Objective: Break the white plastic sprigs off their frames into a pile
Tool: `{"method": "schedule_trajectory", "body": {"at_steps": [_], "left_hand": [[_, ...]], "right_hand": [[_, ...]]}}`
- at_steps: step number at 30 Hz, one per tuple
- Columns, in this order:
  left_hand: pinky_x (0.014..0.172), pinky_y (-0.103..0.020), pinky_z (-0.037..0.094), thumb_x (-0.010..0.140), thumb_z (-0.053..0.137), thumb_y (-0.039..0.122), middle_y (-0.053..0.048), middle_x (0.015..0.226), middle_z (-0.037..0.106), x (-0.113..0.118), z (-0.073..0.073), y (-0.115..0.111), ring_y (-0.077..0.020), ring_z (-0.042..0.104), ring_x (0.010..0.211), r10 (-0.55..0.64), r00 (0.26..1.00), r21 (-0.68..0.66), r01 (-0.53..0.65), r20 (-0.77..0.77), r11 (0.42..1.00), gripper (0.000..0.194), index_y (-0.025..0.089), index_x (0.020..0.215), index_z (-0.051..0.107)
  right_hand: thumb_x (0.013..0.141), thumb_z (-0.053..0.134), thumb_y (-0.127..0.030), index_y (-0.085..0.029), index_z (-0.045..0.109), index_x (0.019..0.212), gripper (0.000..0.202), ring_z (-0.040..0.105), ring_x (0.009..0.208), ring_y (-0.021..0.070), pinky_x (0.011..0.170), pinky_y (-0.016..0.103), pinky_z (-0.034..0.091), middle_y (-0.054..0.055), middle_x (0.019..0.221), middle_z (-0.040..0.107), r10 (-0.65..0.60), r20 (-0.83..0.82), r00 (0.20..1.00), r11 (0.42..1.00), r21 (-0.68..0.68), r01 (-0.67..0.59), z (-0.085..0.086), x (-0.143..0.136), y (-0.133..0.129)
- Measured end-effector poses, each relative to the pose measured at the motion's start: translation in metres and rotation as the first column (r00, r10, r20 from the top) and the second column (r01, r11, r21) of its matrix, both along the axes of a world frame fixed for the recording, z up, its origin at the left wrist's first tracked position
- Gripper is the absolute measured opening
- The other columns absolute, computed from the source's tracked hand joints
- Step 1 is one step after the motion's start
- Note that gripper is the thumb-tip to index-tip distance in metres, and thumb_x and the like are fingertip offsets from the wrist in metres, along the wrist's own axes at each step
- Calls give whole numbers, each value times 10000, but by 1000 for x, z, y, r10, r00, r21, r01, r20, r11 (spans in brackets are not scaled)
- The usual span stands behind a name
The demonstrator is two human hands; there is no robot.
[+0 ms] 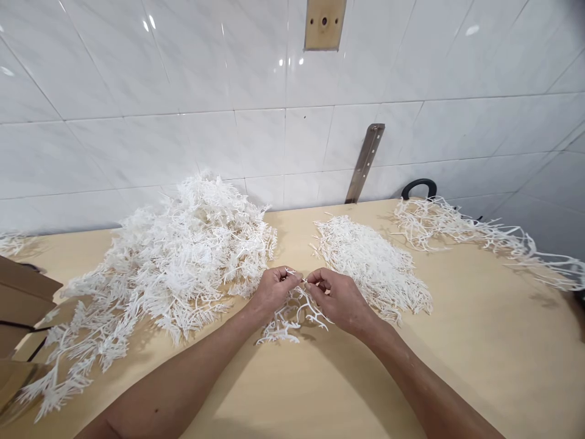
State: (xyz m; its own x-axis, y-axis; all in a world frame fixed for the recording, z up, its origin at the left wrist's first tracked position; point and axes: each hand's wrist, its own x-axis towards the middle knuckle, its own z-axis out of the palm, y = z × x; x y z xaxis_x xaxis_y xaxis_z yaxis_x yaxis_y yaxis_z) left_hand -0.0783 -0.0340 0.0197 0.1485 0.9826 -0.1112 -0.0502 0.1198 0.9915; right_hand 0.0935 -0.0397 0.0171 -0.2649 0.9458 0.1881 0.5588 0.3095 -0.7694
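Observation:
Both hands meet at the middle of the table, fingertips almost touching. My left hand (276, 288) pinches a thin white plastic branch (291, 272), its tip poking up past the thumb. Close beside it, my right hand (336, 297) is closed in a pinch on the same small white piece between the hands. Below the fingers lie more white branched sprigs (283, 326) on the tabletop, partly covered by the hands. A large heap of bushy white sprigs (183, 256) rises to the left. To the right of my right hand is a flatter pile of white stems (372, 262).
Loose white branches (493, 235) trail along the table's right back, near a black curved handle (419, 185). Brown cardboard (25, 292) stands at the left edge. A metal bracket (365, 161) leans against the tiled wall (196, 146) behind the wooden table (479, 329).

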Motion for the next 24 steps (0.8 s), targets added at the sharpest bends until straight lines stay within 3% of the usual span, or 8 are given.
{"method": "schedule_trajectory", "body": {"at_steps": [4, 11, 19, 24], "left_hand": [[443, -204, 257, 687, 738, 484, 72, 498, 392, -1, -2, 1, -51, 307, 443, 9, 1000, 5, -9, -18, 1000, 384, 147, 625, 564], [479, -208, 322, 713, 711, 452, 37, 548, 471, 0, -3, 1, -76, 396, 496, 8, 999, 18, -7, -36, 1000, 339, 134, 665, 605], [500, -214, 338, 746, 695, 437, 29, 570, 485, 0, -4, 0, -91, 428, 521, 4, 999, 48, -2, -41, 999, 325, 145, 658, 582], [494, -214, 315, 756, 685, 415, 56, 528, 434, 1, -5, 0, -74, 361, 485, 43, 996, 103, -35, -83, 994, 309, 153, 639, 572]], "right_hand": [[868, 543, -342, -210, 660, 884, 177, 567, 562, 139, 546, 265, 437, -1, 673, 656, -1, -67, 998, 998, -57, -2, 1, 1, -1], [867, 549, -346, -205, 647, 861, 171, 514, 497, 118, 501, 246, 407, -23, 607, 612, -15, -145, 989, 992, -127, -4, 0, 0, -2], [867, 545, -340, -199, 621, 851, 161, 522, 519, 119, 497, 244, 417, -9, 665, 632, -2, -177, 984, 991, -132, -22, 1, -3, -3], [868, 551, -362, -200, 624, 907, 181, 555, 539, 128, 501, 249, 438, -4, 703, 650, 3, -183, 983, 986, -164, -33, 6, -5, -5]]}}
